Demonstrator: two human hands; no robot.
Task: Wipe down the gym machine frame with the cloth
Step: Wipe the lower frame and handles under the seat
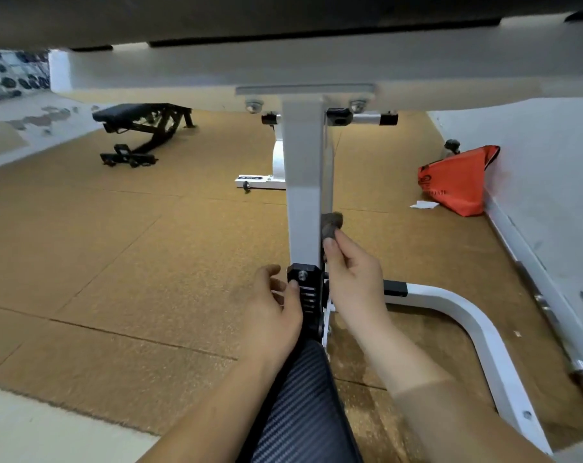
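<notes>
A white upright post (303, 182) of the gym machine frame stands in the middle of the view, bolted under a wide white beam (216, 71). My right hand (353, 279) pinches a small dark grey cloth (332, 223) and holds it against the right side of the post. My left hand (271, 312) rests with curled fingers against the black bracket (303, 279) at the foot of the post. A black textured pad (303, 406) runs toward me between my forearms.
A curved white base tube (464, 315) bends to the right. A red bag (457, 182) and a white scrap (424, 204) lie by the right wall. A black bench (139, 128) stands at the back left. A metal bar (557, 332) lies along the wall.
</notes>
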